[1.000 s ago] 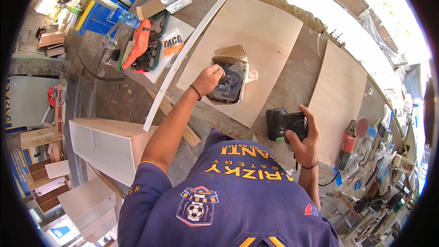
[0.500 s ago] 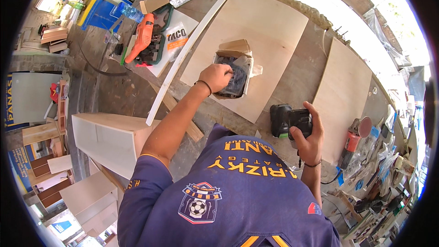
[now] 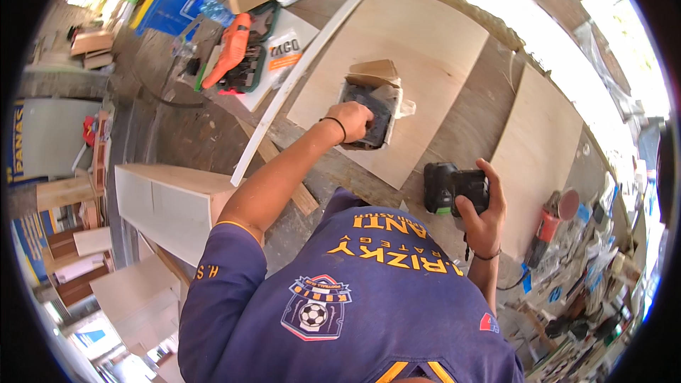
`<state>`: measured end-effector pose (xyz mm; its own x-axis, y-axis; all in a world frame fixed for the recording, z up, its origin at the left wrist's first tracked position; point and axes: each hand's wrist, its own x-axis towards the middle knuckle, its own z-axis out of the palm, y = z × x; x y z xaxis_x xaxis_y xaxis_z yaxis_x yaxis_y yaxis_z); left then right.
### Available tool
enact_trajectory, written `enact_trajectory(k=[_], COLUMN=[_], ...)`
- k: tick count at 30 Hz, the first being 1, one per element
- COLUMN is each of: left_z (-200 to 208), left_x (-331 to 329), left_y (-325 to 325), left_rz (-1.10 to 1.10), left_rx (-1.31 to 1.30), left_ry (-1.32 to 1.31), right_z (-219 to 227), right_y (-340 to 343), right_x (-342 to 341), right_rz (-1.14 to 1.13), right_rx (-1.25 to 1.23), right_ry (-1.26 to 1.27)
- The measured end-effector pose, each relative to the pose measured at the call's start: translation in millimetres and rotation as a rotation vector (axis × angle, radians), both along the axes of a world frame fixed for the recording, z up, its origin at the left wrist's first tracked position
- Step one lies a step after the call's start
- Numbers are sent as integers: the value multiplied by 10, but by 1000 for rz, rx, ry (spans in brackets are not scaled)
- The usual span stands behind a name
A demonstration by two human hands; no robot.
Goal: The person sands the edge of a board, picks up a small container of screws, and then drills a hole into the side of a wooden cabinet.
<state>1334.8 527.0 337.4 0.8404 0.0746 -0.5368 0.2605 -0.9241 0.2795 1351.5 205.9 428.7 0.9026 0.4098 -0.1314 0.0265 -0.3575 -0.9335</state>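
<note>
My left hand (image 3: 352, 120) reaches into a small open cardboard box (image 3: 374, 69) whose flap stands up at the far side. Dark small pieces, probably screws, and clear plastic fill the box (image 3: 381, 108). Its fingers are curled down on the contents, and their tips are hidden. My right hand (image 3: 484, 214) grips a black cordless power tool (image 3: 469, 191) with a bulky body and a touch of green low on it. Thumb and fingers wrap its near block, while the other dark part (image 3: 440, 186) points left. The tool's front end cannot be made out.
A plywood sheet (image 3: 418, 50) lies under the box, with a long white strip (image 3: 298, 74) along its left. Beyond the strip are an orange drill (image 3: 233, 50) and a green tool case (image 3: 250, 71). At right lie another panel (image 3: 535, 135) and a red angle grinder (image 3: 546, 225).
My left hand has shifted slightly within the box, its fingers now lower and nearer the middle of the contents. The whole view has turned a little. My right hand still grips the power tool.
</note>
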Motion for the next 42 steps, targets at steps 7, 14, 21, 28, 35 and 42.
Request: enact_trajectory(k=[7,14,21,28,35,42], left_z=[-43,-7,-58,4,53,2], left_x=[-161,-92,19,12,-171,-264], left_y=[-25,-198,-332,-286,-126,-161], left_rz=[-17,17,-113,-88,210,442], left_rx=[-72,178,313,318,80,-41], left_ry=[-162,-47,-82,-80,-299,-554], right_z=[56,-60,-33,-4,-29,-90], right_y=[71,31,42,70,26,-47], right_x=[-127,-160,-141,-166,-177,-150], right_rz=[39,67,69,84,91,102], right_rx=[181,119,115,107,102,145], right_ry=[85,-20,-29,-18,-32,-38])
